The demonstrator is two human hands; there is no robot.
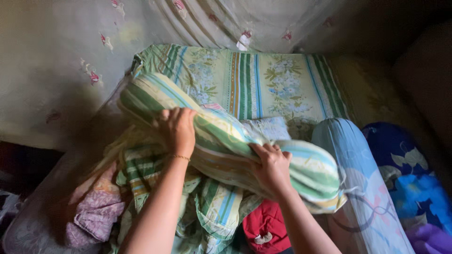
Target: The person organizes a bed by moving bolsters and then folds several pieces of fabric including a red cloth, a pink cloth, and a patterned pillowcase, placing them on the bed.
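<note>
Striped bolster (226, 141) is lying across the middle of the frame, its long axis running from upper left down to lower right. Left hand (178, 129) is curling over its upper end, fingers gripping the fabric; right hand (272, 167) is clutching its lower half. At lower left a pink cloth (96, 214) is sitting, possibly bunched. Blue bolster (351, 178) is crowding the right edge.
</note>
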